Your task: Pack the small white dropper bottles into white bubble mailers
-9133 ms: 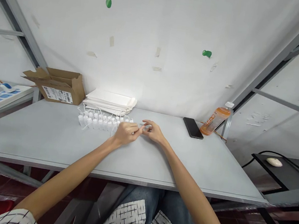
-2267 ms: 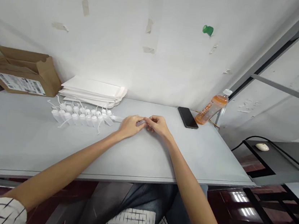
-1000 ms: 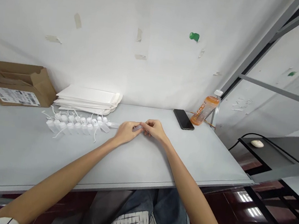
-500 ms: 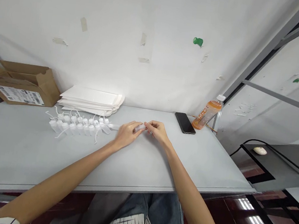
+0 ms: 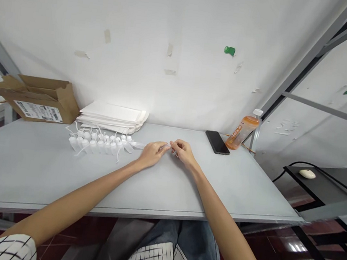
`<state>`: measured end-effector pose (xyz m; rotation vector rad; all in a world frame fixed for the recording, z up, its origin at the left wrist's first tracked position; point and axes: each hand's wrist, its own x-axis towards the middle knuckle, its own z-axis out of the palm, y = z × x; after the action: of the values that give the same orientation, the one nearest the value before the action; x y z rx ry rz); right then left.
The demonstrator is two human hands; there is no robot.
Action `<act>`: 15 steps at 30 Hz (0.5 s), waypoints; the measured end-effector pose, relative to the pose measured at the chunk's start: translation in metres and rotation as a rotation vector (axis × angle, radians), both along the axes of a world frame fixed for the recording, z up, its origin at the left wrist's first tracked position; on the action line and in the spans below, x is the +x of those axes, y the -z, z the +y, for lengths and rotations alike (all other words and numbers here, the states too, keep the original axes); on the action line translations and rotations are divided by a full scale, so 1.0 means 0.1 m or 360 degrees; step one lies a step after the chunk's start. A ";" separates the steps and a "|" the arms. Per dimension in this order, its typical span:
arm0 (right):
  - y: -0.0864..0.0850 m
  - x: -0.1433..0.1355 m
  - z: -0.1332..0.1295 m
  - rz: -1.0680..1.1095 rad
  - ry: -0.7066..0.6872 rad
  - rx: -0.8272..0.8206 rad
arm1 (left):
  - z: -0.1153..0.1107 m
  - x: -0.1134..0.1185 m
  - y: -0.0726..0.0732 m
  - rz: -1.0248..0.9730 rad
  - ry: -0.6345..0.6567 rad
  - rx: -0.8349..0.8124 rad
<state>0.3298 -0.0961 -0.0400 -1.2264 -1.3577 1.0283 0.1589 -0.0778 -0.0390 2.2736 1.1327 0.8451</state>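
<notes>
My left hand (image 5: pixel 152 152) is closed around a small translucent white tube-like piece (image 5: pixel 167 145), most of it hidden by the fingers. My right hand (image 5: pixel 182 151) meets it from the right, thumb and fingertips pinched together at the end of the piece. What exactly the right fingertips grip is too small to tell. Left of my left hand stand rows of several small white cylinders (image 5: pixel 94 147) with thin white strings or strips curling from them. A flat translucent strip (image 5: pixel 136 145) lies between these cylinders and my left wrist.
Behind the cylinders lies a stack of white envelopes (image 5: pixel 112 114). An open cardboard box (image 5: pixel 44 99) stands at the back left of the grey table (image 5: pixel 166 192). To the right are a black phone (image 5: pixel 217 142) and a bottle of orange drink (image 5: pixel 243 129) near the wall.
The view has shifted slightly, so the box and cylinders appear farther right. Less of the translucent piece shows between my hands, which stay close together.
</notes>
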 end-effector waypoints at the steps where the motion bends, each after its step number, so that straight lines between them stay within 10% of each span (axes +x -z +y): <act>1: 0.00 -0.01 0.00 0.0004 -0.0007 -0.0013 | 0.00 -0.01 -0.01 -0.0043 0.0020 -0.0078; 15: -0.08 -0.01 -0.02 0.0172 -0.0152 -0.0057 | 0.02 0.01 -0.06 -0.0842 0.0173 -0.1235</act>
<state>0.3284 -0.0982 -0.0320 -1.1245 -1.3293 1.1740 0.1601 -0.0754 -0.0332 1.3555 0.8674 0.7272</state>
